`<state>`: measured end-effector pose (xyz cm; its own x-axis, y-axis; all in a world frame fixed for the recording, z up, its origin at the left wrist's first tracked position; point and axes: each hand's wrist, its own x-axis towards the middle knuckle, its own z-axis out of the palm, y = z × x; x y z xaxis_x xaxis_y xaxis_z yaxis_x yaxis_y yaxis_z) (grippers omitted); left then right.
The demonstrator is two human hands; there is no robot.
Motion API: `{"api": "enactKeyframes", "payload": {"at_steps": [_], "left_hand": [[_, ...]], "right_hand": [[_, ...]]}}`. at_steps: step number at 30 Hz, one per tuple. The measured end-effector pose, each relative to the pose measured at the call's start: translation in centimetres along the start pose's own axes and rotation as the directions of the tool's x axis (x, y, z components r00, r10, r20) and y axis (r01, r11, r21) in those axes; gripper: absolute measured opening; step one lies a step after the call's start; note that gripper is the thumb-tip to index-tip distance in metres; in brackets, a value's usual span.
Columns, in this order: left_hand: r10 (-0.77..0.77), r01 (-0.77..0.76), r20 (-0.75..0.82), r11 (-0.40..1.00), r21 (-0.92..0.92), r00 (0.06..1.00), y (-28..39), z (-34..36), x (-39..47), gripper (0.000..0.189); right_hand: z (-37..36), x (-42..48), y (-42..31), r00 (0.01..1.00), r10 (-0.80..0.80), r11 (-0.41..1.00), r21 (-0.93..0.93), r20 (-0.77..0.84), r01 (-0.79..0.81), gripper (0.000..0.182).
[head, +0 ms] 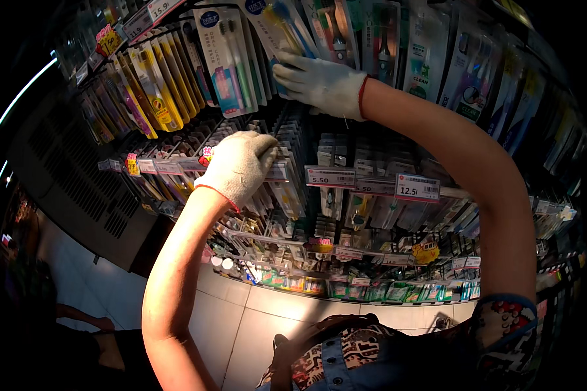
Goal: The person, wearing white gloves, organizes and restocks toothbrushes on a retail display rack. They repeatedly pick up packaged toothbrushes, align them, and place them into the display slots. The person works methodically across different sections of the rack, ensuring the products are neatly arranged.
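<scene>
My right hand (pixel 320 85), in a white knit glove with a red cuff, is on the lower part of a blister pack of toothbrushes (pixel 286 29). That pack hangs tilted in the upper row, and the hand covers its lower end. My left hand (pixel 239 166), gloved alike, is lower and to the left, with its fingers curled in front of a hook row. Whether anything is inside its fist is hidden. Just above it hangs a toothbrush pack (pixel 227 63) with a purple and a green brush.
Yellow toothbrush packs (pixel 159 88) hang at left. Price tags (pixel 330 177) line the hook fronts below my right arm. Boxed goods (pixel 303 284) fill the bottom shelf above the tiled floor (pixel 254 322). A dark vented panel (pixel 78 171) and another person's arm (pixel 85 315) are at left.
</scene>
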<state>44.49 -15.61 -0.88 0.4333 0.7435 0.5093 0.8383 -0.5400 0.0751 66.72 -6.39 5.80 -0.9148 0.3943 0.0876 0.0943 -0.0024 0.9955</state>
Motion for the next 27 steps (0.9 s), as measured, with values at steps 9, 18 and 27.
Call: {"api": "enactKeyframes", "payload": {"at_steps": [9, 18, 27], "left_hand": [[-0.100, 0.100, 0.017, 0.995, 0.017, 0.995, 0.8, 0.6, 1.0, 0.023], [-0.006, 0.001, -0.060, 0.997, -0.078, 0.998, 0.4, 1.4, 0.6, 0.022], [0.119, -0.219, -0.391, 0.950, -0.224, 0.913, -0.6, 2.4, -1.7, 0.025]], "right_hand": [[2.0, -1.8, 0.2, 0.998, -0.055, 0.989, -0.137, -0.005, 0.054, 0.059], [1.6, -2.7, -1.9, 0.940, 0.089, 0.957, 0.288, -0.331, 0.011, 0.040], [-0.6, -3.4, -2.1, 0.984, 0.066, 0.974, 0.223, -0.164, -0.029, 0.045]]}}
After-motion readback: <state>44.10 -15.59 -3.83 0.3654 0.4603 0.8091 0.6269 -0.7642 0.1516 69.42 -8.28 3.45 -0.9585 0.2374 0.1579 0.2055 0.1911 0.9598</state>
